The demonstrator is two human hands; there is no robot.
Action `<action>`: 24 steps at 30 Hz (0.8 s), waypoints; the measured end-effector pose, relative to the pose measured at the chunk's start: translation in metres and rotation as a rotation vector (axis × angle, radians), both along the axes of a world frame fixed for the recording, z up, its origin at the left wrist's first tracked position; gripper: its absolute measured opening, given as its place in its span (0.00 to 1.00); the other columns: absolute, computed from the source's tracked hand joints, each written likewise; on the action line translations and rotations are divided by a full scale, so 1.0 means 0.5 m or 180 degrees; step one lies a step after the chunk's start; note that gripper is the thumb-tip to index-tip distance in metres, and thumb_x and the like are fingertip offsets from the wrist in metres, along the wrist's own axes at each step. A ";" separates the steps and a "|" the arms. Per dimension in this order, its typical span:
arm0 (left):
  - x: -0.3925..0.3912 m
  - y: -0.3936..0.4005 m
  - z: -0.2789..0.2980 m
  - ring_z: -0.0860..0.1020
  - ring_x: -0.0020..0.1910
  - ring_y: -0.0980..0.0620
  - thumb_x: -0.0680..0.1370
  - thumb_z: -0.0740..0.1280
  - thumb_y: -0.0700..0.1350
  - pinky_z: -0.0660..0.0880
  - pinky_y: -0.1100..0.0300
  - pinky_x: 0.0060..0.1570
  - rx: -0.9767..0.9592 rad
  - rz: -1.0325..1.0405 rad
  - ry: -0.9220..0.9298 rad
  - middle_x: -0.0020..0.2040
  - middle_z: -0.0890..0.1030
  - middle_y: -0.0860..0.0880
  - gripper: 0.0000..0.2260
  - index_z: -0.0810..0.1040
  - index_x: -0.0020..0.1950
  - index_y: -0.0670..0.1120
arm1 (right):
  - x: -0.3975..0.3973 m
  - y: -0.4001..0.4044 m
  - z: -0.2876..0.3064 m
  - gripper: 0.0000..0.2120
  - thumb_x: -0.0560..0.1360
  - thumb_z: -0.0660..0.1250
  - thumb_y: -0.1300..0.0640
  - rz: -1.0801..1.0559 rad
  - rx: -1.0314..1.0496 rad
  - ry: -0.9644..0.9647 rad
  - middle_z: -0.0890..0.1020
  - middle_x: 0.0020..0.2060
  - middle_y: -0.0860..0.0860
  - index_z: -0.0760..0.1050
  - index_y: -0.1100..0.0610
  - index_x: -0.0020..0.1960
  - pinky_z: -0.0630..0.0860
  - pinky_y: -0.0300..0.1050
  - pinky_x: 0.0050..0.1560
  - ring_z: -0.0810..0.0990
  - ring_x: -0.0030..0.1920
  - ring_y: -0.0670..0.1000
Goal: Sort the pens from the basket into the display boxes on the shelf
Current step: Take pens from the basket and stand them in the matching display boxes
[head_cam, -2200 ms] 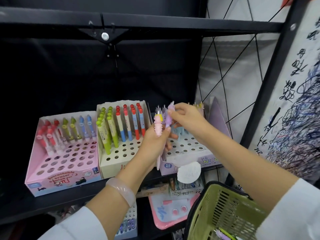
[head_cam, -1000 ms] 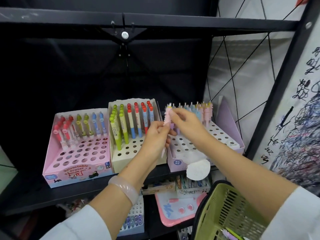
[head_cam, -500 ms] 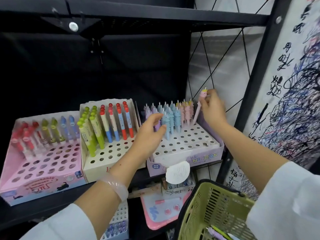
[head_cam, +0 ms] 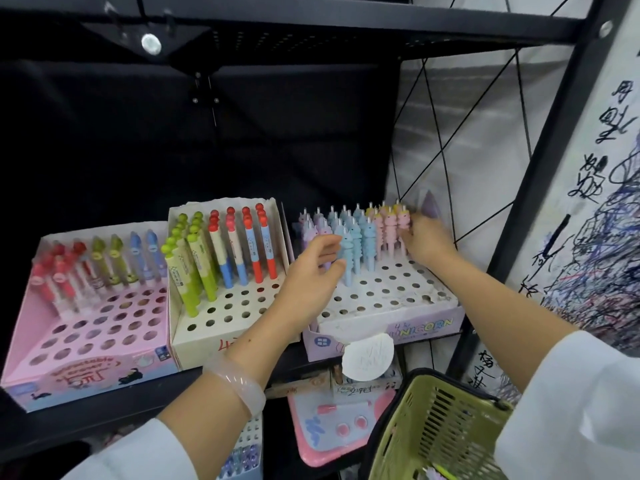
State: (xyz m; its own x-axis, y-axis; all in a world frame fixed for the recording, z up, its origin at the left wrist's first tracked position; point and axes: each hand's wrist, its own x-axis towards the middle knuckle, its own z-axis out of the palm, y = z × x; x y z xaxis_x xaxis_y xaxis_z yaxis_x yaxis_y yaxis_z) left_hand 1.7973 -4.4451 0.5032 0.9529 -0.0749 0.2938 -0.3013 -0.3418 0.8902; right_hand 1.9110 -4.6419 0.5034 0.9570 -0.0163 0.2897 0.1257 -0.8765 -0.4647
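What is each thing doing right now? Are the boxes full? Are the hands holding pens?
Pink box: partly filled, front holes free.
Cream box: partly filled.
Unicorn box: back rows filled.
Left hand: open, by the blue pens.
Right hand: at a pink pen, grip blurred.
Basket: pens inside.

Matt black metal shelf frame [head_cam: 346, 20], matt perforated pink cardboard display box [head_cam: 86, 362], slotted green plastic basket [head_cam: 436, 431], glossy translucent pink bangle [head_cam: 235, 382].
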 end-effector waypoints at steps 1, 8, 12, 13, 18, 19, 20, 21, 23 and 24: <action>-0.002 -0.001 0.001 0.70 0.57 0.63 0.80 0.60 0.41 0.66 0.78 0.49 -0.0019 -0.0005 0.0007 0.59 0.72 0.57 0.16 0.67 0.67 0.50 | -0.003 0.000 0.002 0.12 0.80 0.58 0.59 -0.0016 -0.0022 0.0110 0.79 0.53 0.62 0.73 0.64 0.57 0.67 0.42 0.45 0.77 0.53 0.59; -0.056 -0.031 0.010 0.71 0.53 0.67 0.79 0.60 0.41 0.69 0.78 0.45 -0.0191 -0.0108 0.0003 0.59 0.74 0.57 0.13 0.70 0.62 0.53 | -0.097 -0.005 0.037 0.12 0.78 0.60 0.61 0.0081 0.0314 -0.0302 0.81 0.51 0.59 0.75 0.63 0.59 0.69 0.41 0.45 0.78 0.52 0.58; -0.114 -0.076 -0.012 0.74 0.54 0.62 0.79 0.61 0.40 0.70 0.70 0.53 -0.0332 -0.0274 0.0069 0.56 0.76 0.55 0.11 0.72 0.58 0.54 | -0.218 -0.007 0.041 0.08 0.78 0.59 0.61 0.0934 0.1382 -0.0046 0.82 0.39 0.52 0.75 0.59 0.53 0.78 0.43 0.43 0.80 0.39 0.50; -0.130 -0.087 -0.028 0.75 0.54 0.61 0.78 0.61 0.40 0.71 0.68 0.54 -0.0303 -0.0342 0.0127 0.56 0.77 0.54 0.11 0.72 0.58 0.53 | -0.254 -0.012 0.030 0.08 0.79 0.59 0.61 0.1138 0.1495 0.0069 0.82 0.37 0.51 0.76 0.60 0.52 0.79 0.42 0.41 0.80 0.36 0.49; -0.203 -0.132 -0.168 0.76 0.52 0.57 0.78 0.62 0.36 0.70 0.70 0.54 0.0117 -0.0765 0.0338 0.52 0.78 0.49 0.11 0.75 0.57 0.46 | -0.373 -0.084 -0.138 0.08 0.79 0.59 0.61 0.1135 0.1367 0.0613 0.81 0.33 0.48 0.76 0.60 0.52 0.75 0.34 0.34 0.78 0.30 0.42; -0.214 -0.140 -0.200 0.75 0.51 0.58 0.78 0.62 0.36 0.69 0.70 0.53 0.0388 -0.0839 0.0302 0.52 0.78 0.49 0.11 0.75 0.58 0.45 | -0.387 -0.101 -0.191 0.08 0.79 0.60 0.60 0.1060 0.0945 0.0803 0.81 0.36 0.47 0.77 0.60 0.53 0.72 0.33 0.35 0.77 0.32 0.41; -0.221 -0.148 -0.232 0.74 0.51 0.58 0.78 0.62 0.37 0.68 0.70 0.53 0.0717 -0.0940 0.0267 0.52 0.78 0.49 0.11 0.75 0.59 0.45 | -0.399 -0.119 -0.249 0.09 0.78 0.60 0.59 0.1013 0.0390 0.1028 0.82 0.40 0.48 0.77 0.59 0.55 0.70 0.34 0.39 0.78 0.37 0.43; -0.228 -0.155 -0.262 0.74 0.52 0.59 0.78 0.62 0.38 0.67 0.70 0.53 0.1018 -0.1062 0.0261 0.54 0.78 0.49 0.12 0.75 0.60 0.45 | -0.409 -0.139 -0.308 0.10 0.78 0.60 0.59 0.1005 -0.0117 0.1287 0.82 0.46 0.50 0.77 0.59 0.55 0.70 0.36 0.42 0.78 0.42 0.46; -0.236 -0.167 -0.307 0.73 0.55 0.58 0.79 0.61 0.41 0.65 0.69 0.53 0.1397 -0.1239 0.0319 0.58 0.77 0.49 0.12 0.74 0.62 0.45 | -0.426 -0.173 -0.413 0.11 0.78 0.60 0.58 0.0930 -0.0778 0.1865 0.81 0.53 0.56 0.76 0.60 0.57 0.70 0.42 0.48 0.79 0.51 0.55; -0.237 -0.171 -0.324 0.73 0.56 0.58 0.79 0.61 0.41 0.64 0.70 0.52 0.1480 -0.1257 0.0332 0.59 0.76 0.50 0.12 0.74 0.62 0.46 | -0.429 -0.188 -0.456 0.12 0.78 0.60 0.57 0.0832 -0.1009 0.2117 0.80 0.54 0.58 0.74 0.61 0.58 0.72 0.44 0.48 0.78 0.53 0.57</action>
